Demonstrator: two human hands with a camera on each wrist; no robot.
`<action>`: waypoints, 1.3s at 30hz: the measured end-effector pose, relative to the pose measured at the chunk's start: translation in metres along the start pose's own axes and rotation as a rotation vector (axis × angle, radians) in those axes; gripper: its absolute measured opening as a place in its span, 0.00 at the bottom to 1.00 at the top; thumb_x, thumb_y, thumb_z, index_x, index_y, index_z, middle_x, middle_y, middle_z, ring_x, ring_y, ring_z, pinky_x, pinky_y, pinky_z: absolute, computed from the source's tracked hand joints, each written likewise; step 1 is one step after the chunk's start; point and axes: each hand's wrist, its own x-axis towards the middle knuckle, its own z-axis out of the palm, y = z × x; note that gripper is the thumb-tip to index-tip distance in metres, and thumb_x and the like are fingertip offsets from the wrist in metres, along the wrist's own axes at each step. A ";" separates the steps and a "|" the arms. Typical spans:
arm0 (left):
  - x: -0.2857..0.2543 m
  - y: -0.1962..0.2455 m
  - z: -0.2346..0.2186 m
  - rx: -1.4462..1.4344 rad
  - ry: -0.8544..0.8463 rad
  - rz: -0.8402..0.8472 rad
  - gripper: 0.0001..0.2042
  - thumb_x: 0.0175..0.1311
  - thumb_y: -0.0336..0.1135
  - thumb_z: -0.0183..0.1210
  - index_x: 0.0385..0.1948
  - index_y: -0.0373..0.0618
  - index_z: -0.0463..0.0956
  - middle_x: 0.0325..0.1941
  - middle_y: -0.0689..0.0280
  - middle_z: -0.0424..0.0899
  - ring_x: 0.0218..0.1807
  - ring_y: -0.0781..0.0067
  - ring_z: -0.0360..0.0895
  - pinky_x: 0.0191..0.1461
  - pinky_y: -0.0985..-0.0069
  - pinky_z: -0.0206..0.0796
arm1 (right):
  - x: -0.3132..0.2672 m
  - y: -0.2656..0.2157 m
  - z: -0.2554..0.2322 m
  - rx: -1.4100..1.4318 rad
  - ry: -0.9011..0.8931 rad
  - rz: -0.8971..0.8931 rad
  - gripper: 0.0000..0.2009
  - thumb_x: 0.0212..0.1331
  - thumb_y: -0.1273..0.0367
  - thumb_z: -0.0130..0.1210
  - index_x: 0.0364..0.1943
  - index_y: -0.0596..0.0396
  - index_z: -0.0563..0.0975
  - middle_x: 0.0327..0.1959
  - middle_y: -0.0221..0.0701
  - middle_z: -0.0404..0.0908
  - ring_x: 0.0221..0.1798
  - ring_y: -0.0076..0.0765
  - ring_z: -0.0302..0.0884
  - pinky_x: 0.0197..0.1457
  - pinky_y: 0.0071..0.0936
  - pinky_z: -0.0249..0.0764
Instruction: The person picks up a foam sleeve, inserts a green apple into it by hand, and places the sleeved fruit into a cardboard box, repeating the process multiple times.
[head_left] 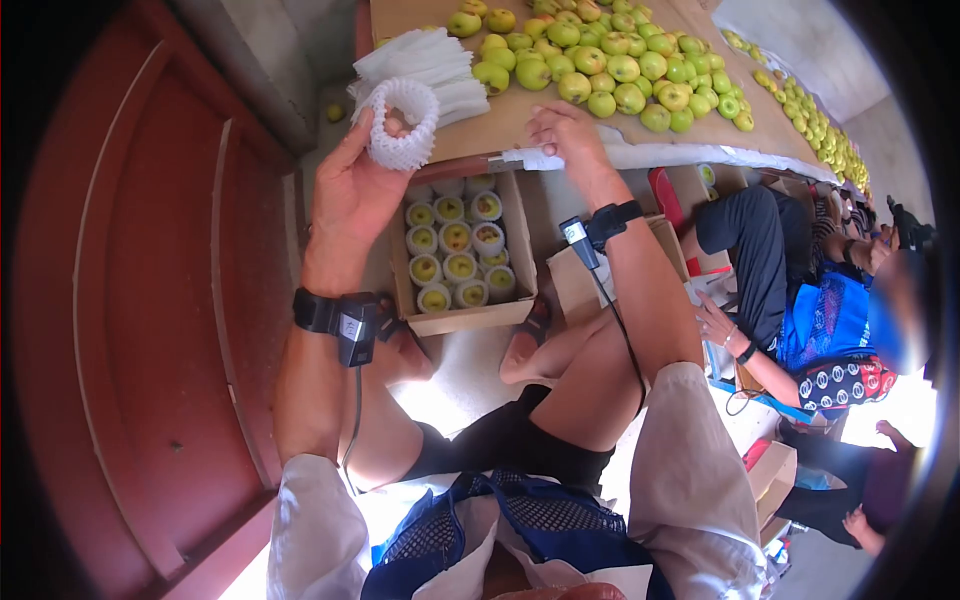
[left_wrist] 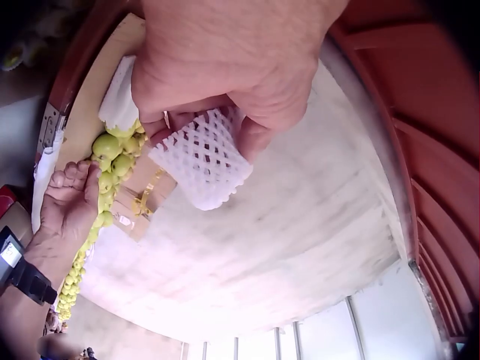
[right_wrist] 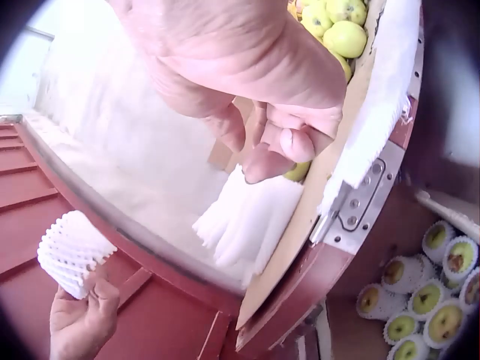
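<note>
White foam sleeve, empty, near surface edge; left hand fingers clamped on it. Right hand fingers loosely bent, nothing held, near apples. Step, judged: sleeve opening. Next move calls for wide mouth, light grip.

Glossy, smooth-skinned apples are seen on a counter surfaced in matt brown cardboard; white netting is made of foam plastic (rough-looking).
</note>
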 end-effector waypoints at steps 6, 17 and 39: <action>-0.002 0.003 0.002 -0.032 0.007 0.030 0.10 0.74 0.34 0.56 0.48 0.38 0.76 0.38 0.64 0.82 0.50 0.66 0.79 0.72 0.58 0.64 | 0.029 -0.043 -0.014 -0.293 -0.002 -0.151 0.15 0.60 0.73 0.57 0.51 0.62 0.77 0.34 0.32 0.85 0.30 0.23 0.79 0.26 0.20 0.63; -0.004 0.006 0.002 0.019 -0.071 0.040 0.10 0.76 0.35 0.53 0.48 0.38 0.76 0.38 0.65 0.80 0.50 0.66 0.77 0.68 0.60 0.66 | 0.103 -0.019 -0.002 -1.336 0.048 -0.599 0.28 0.56 0.67 0.63 0.64 0.39 0.72 0.52 0.35 0.81 0.51 0.43 0.82 0.53 0.38 0.78; -0.007 0.005 0.006 0.018 0.021 0.085 0.11 0.75 0.35 0.54 0.50 0.39 0.76 0.38 0.64 0.82 0.48 0.69 0.79 0.67 0.63 0.68 | 0.070 -0.001 0.027 -1.477 0.011 -0.502 0.34 0.55 0.60 0.63 0.70 0.43 0.68 0.55 0.42 0.76 0.54 0.53 0.79 0.54 0.46 0.77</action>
